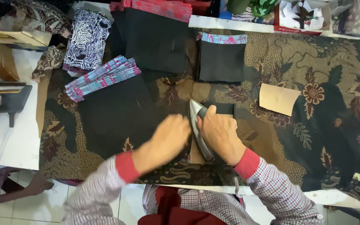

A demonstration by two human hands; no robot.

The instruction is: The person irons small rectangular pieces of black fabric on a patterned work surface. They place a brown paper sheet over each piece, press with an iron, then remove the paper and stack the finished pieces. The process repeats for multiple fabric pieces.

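My right hand (221, 134) grips the handle of a metal clothes iron (197, 125), which rests on its soleplate on a small black fabric piece (221, 109) with a tan card template (196, 155) under it. My left hand (169, 139) is blurred, fingers curled loosely just left of the iron, over the edge of a large black cloth (115, 114). Whether it touches the iron or the fabric I cannot tell. Everything lies on a dark floral batik cover (313, 125) over the table.
A finished black pocket with a blue-pink band (221, 58) lies behind the iron. A tan card (278, 98) sits to the right. A black fabric stack (155, 37), striped strips (101, 77) and folded batik (87, 39) lie at the back left. Another person's hand (38, 183) shows at the lower left.
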